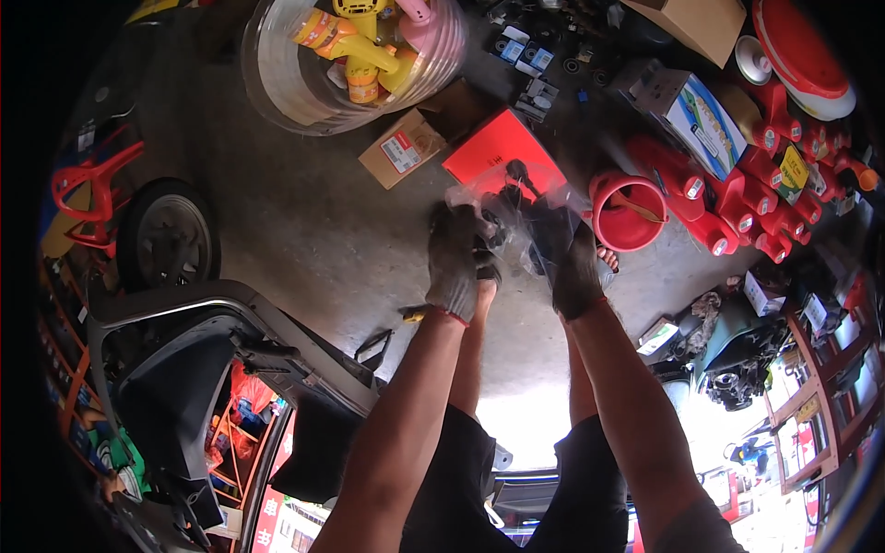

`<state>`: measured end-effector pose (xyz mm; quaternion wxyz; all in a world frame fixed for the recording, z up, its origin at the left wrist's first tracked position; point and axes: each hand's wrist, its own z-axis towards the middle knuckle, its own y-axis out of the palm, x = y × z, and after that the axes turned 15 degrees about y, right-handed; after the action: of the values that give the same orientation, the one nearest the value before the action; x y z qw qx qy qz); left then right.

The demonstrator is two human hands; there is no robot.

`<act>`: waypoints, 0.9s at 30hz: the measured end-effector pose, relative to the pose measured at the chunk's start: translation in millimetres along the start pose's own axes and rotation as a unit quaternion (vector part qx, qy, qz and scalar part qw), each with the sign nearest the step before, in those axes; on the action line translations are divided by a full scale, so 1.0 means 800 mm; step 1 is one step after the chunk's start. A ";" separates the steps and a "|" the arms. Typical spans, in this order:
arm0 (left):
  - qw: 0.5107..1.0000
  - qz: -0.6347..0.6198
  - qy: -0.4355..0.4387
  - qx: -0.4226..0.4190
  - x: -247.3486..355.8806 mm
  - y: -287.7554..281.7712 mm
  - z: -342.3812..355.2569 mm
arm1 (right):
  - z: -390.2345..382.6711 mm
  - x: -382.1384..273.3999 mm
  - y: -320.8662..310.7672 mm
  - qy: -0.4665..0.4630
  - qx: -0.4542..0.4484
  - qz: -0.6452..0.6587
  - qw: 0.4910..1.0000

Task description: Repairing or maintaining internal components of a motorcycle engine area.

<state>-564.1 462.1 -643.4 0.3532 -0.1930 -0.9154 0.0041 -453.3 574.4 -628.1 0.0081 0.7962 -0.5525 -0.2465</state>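
I watch from my remote place the left hand [454,251] and the right hand [575,263] each closed on the clear bag [550,178], raised at the near edge of the red box [502,140] on the floor [304,226], and I judge the work midway, lifting done, releasing left.

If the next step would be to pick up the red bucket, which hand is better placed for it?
Probably the right hand: it is close beside the bucket, while the left hand is farther away, across the plastic bag. Both hands seem busy with that, though.
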 end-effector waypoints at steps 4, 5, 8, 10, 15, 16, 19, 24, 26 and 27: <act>0.942 0.274 0.179 -0.072 -0.035 0.000 -0.002 | 0.002 0.011 -0.016 0.018 0.030 -0.035 0.999; 0.921 0.307 0.193 -0.144 -0.031 -0.008 -0.002 | 0.000 0.006 -0.014 0.009 0.040 -0.058 0.997; 0.880 0.359 0.238 -0.199 -0.030 -0.010 -0.015 | -0.004 -0.014 -0.007 -0.002 0.082 0.034 0.996; 0.866 0.381 0.269 -0.182 -0.025 -0.010 -0.016 | 0.006 -0.014 -0.022 0.037 0.122 -0.021 0.992; 0.925 0.282 0.238 -0.093 0.015 -0.019 0.022 | -0.021 -0.043 -0.030 0.015 0.059 -0.148 0.987; 0.881 0.357 0.300 -0.081 0.013 -0.045 0.049 | -0.022 -0.040 -0.024 0.066 -0.004 0.022 0.998; 0.995 -0.043 0.079 0.035 0.049 0.014 0.055 | -0.037 -0.020 -0.125 -0.040 0.037 -0.174 0.983; 0.951 0.212 0.212 -0.075 0.093 0.028 0.072 | -0.119 -0.051 -0.127 -0.159 0.060 -0.451 0.876; 0.942 -0.328 0.058 -0.044 0.096 0.060 0.090 | -0.146 -0.045 -0.158 -0.011 0.112 -0.446 0.888; 0.940 -0.333 0.056 -0.046 0.098 0.074 0.096 | -0.158 -0.042 -0.169 -0.013 0.116 -0.449 0.886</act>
<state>-646.1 555.0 -659.2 0.3762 0.1063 -0.9052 -0.1670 -293.3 623.9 -542.7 -0.2027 0.9512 -0.1607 -0.1682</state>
